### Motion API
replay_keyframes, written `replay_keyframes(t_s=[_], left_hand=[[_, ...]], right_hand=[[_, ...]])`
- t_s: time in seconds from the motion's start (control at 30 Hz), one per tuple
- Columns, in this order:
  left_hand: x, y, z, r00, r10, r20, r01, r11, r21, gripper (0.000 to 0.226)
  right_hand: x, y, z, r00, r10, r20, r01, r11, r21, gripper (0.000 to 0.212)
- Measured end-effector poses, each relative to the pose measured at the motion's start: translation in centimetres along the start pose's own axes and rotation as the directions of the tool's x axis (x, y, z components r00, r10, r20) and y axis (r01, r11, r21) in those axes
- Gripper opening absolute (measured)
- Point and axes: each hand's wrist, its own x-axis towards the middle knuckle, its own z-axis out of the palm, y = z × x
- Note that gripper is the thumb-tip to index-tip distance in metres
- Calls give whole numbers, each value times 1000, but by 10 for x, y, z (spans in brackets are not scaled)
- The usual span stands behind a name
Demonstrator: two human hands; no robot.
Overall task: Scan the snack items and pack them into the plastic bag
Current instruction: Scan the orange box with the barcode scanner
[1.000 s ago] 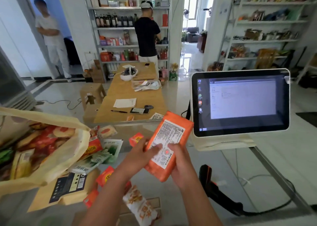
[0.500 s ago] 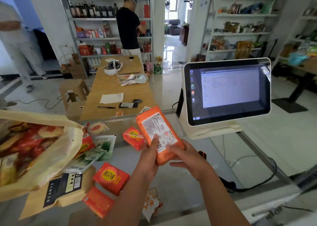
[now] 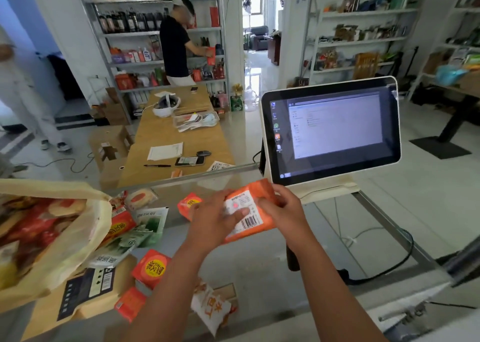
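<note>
Two hands: both on one packet at the centre of the frame. The left hand lays its thumb across the white label with its fingers wrapped behind. The right hand clasps the right end, fingers curled over the top edge.
One held item: orange plastic snack packet, barcode label facing up, held clear of the glass counter, just below the screen's lower left corner.
One bag: cream plastic bag, far left, mouth open, full of red and yellow packs.
Three loose boxes: small orange-red boxes, one just left of the left hand, two at lower centre-left.
Two pouches: green-and-white foil pouches beside the bag's mouth.
One screen: white-framed touchscreen, right of centre, lit.
</note>
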Motion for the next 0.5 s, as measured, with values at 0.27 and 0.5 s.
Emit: replay_keyframes(t_s=[0.27, 0.5], left_hand=[[-11, -2, 32, 862, -200, 465, 386, 854, -348, 37], [1, -26, 87, 822, -498, 276, 532, 844, -60, 70]], right_hand=[[4, 26, -34, 997, 62, -38, -67, 987, -148, 22], [-8, 86, -82, 990, -9, -143, -96, 703, -705, 45]])
